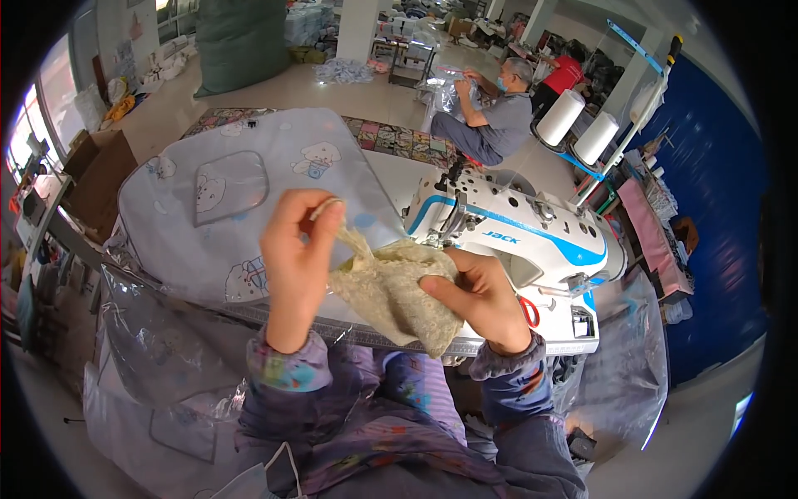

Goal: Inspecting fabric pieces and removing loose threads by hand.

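Observation:
A mottled olive-beige cloth (pixel 391 291) hangs crumpled between my two hands, in front of the white sewing machine (pixel 540 229). My left hand (pixel 298 241) is raised with thumb and forefinger pinched on a twisted corner of it, drawn up and to the left. On the other side, my right hand (pixel 486 295) grips the cloth's right part, thumb on top and fingers behind. Beyond my left hand, a pale grey fabric piece (pixel 316 195) printed with cartoon animals lies spread over the table. The cloth hides part of the needle area.
Red scissor handles (pixel 529 312) lie beside the machine's base. Two white thread cones (pixel 561 118) stand on a rack behind it. Clear plastic sheeting (pixel 158 333) drapes at the left front. A co-worker (pixel 503 108) sits beyond the table, and a cardboard box (pixel 104 170) stands at left.

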Tool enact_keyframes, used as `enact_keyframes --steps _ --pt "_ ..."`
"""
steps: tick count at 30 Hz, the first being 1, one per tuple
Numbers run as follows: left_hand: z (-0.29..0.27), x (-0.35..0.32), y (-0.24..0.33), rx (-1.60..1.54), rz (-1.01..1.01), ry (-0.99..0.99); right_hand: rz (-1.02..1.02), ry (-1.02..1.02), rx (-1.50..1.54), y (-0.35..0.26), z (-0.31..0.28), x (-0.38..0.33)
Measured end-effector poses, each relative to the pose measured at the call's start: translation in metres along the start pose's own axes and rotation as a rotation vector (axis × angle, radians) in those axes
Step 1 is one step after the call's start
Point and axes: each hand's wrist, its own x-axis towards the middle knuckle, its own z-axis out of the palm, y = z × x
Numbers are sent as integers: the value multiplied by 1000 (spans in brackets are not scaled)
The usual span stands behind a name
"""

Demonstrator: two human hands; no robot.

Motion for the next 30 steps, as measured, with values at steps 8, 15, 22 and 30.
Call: enact_keyframes --steps 8,15,22,30 --pt "-34 8 0 -343 -170 256 66 72 292 0 -6 -8" --pt "-2 -50 73 -1254 -563 -152 77 152 361 10 -21 -22" --pt "35 -132 97 -1905 -595 -1034 88 167 382 21 -15 -32" --pt "28 -89 120 -1764 -657 -1223 73 245 390 26 -27 -44"
